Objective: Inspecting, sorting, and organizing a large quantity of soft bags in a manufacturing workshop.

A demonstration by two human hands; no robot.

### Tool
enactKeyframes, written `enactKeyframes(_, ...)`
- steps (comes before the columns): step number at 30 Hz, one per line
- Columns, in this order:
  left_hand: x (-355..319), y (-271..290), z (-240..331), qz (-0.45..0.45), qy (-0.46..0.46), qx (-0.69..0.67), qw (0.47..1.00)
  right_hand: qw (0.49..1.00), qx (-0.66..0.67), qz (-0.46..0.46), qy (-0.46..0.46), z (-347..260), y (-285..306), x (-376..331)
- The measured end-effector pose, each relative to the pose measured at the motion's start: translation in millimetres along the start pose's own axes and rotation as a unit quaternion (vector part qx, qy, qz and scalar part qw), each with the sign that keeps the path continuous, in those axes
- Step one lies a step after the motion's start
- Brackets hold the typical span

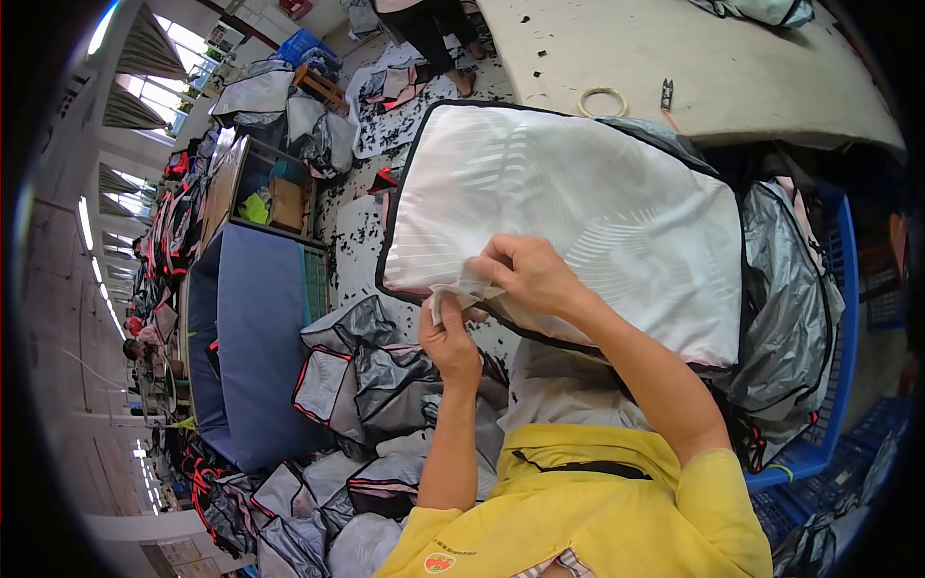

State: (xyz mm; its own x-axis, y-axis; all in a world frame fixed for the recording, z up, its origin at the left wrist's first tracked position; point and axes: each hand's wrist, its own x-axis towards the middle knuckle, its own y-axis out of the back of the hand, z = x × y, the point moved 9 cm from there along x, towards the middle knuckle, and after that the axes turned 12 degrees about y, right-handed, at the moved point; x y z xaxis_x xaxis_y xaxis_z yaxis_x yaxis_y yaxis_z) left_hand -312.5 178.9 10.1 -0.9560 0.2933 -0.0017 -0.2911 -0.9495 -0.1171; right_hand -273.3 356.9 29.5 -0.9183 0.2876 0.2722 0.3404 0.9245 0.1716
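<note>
A large white bag (578, 183) with black-bound edges and a faint leaf-like pattern lies across my lap, reaching up to the table. At its near left corner my left hand (451, 349) is closed in a pinch on a small whitish fabric flap (445, 301), its fingertips partly hidden behind the cloth. My right hand (530, 275) rests just above the bag's surface beside that flap, fingers curled and pressed together. Between the two hands shows a thin, pale piece, blurred; I cannot make out what the right fingers hold.
On the cream table (617, 48) lie thread snips (667, 94) and a tape ring (602, 102). To the right, a blue crate (840, 356) holds silver bags (780, 289). Silver-grey bags (385, 376) are heaped at left, beside a blue fabric-covered bin (265, 337). A person (429, 39) stands beyond.
</note>
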Motion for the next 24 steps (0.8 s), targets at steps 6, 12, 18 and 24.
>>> enactKeyframes(6, 0.6, -4.2, 1.0, -0.004, 0.006, 0.009, 1.0, 0.999, -0.023, 0.021, 0.012, 3.1, 8.9, -0.8)
enactKeyframes(12, -25.2, 16.8, -0.3, -0.003, 0.019, 0.02, 1.0, 0.919, -0.312, 0.219, 0.1, 13.8, 93.1, -4.3)
enactKeyframes(18, -73.9, 63.5, -36.1, -0.022, 0.058, 0.108, 0.992, 0.825, -0.499, 0.197, 0.175, 58.1, 193.2, -0.2)
enactKeyframes(24, -143.2, 113.6, -62.2, -0.047, 0.12, 0.232, 0.964, 0.851, -0.507, 0.003, 0.137, 89.2, 146.8, -4.9)
